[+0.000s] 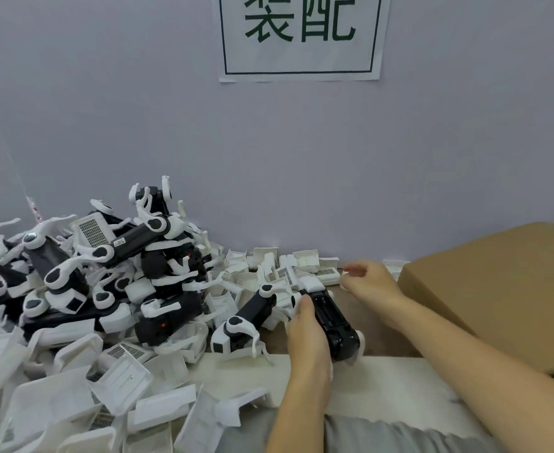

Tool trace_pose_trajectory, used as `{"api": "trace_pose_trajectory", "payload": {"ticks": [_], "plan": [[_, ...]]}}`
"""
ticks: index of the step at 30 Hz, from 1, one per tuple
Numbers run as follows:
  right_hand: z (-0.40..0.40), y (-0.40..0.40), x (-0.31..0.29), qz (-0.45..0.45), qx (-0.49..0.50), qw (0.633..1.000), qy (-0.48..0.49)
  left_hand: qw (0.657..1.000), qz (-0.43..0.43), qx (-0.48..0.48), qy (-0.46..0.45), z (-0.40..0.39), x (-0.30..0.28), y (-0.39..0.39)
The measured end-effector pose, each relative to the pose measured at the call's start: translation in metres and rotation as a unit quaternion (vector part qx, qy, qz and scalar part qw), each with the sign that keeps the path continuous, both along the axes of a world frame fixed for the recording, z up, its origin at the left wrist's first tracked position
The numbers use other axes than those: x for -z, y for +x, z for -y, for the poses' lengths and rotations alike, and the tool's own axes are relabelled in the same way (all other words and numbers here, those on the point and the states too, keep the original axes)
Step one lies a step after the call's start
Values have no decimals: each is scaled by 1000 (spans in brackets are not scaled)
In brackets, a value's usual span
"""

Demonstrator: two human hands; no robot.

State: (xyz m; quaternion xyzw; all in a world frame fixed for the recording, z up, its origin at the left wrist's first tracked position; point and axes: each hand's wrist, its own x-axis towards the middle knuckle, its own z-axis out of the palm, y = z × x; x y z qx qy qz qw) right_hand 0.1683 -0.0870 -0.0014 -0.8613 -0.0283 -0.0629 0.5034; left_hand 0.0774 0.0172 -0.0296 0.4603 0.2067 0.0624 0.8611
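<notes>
Two hands at the parts pile
Left hand (308, 335) grips a black body (333, 322); right hand (369, 280) hovers blurred by white covers (305, 261), grasp unclear.

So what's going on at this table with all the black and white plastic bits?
A person is putting plastic parts together, it seems. The left hand grips a black body; the right hand reaches among loose white covers by the wall, too blurred to tell if it holds one. A heap of black-and-white pieces lies on the left, a cardboard box on the right.
</notes>
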Motion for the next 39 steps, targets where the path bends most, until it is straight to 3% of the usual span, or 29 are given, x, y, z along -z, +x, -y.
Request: {"api": "trace_pose_trajectory", "payload": {"ticks": [3,6,10,15,18,21,26,30,35,39], "plan": [[7,26,0,53,-13,970,-238,1000,0,9,-5,0,1,1],[16,46,4,45,-30,897,-438,1000,14,21,-15,1,1,0],[17,56,14,1,-41,858,-511,999,24,30,-24,3,-3,-3],[14,50,25,105,9,814,-571,999,23,33,-12,6,-4,-4],[13,41,19,121,25,842,-525,999,21,33,-17,7,-6,-5],[19,28,1,95,26,909,-406,999,25,35,-28,8,-8,-6],[28,-3,-19,66,56,980,-180,999,28,27,13,9,-6,-6],[26,-49,-8,94,70,993,-10,998,37,26,33,9,-8,-7],[17,-90,27,133,102,976,137,998,56,10,28,7,-8,-11],[18,-89,38,68,65,975,202,996,72,-1,52,5,-9,-13]]}}
